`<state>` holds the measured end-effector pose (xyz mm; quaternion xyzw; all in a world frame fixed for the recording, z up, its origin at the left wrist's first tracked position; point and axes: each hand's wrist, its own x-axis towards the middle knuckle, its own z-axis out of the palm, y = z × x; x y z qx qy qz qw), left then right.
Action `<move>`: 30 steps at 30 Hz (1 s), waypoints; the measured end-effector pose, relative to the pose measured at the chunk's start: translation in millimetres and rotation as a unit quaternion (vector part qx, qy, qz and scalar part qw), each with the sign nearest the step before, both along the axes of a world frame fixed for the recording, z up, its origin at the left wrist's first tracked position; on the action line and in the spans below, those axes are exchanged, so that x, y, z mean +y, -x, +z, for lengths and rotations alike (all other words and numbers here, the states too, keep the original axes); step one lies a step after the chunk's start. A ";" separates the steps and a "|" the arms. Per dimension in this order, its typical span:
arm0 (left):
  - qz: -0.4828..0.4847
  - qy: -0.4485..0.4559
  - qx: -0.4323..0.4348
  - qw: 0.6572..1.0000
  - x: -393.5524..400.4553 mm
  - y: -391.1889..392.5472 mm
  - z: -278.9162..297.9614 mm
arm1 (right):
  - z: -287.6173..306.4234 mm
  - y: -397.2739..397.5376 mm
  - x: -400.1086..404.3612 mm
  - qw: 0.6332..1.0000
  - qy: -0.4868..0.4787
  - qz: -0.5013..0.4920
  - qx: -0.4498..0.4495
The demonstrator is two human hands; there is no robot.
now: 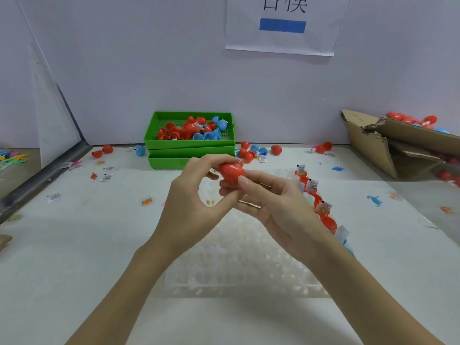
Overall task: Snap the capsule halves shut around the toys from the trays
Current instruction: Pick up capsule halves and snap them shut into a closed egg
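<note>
Fingers of both my hands wrap one red capsule, held up in the middle, above the clear bubble tray. My left hand pinches its top end and my right hand cups it from below, thumb on the shell. I think the halves must line up straight, then I squeeze evenly until they click. More halves wait in the green tray at twelve o'clock. Filled halves sit at three o'clock.
</note>
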<state>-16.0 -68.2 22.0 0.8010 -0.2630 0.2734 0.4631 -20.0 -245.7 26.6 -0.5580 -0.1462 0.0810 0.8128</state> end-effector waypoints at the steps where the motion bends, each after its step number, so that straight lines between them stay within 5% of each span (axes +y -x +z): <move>1: -0.006 0.008 0.016 1.000 1.0 -1.0 0.5 | 1.0 -0.6 -1.0 1.000 0.005 -0.012 -0.003; 12: -0.052 0.015 0.048 0.997 2.7 -4.2 -0.1 | 0.7 -2.6 -4.7 0.994 0.071 -0.048 -0.062; 18: -0.099 0.161 0.161 0.969 -0.9 -2.7 2.5 | -7.6 -1.2 4.9 0.911 0.232 -0.218 -0.262; 30: -0.082 0.259 0.166 0.948 -2.2 0.2 4.2 | -8.9 1.6 8.6 0.877 0.234 -0.273 -0.318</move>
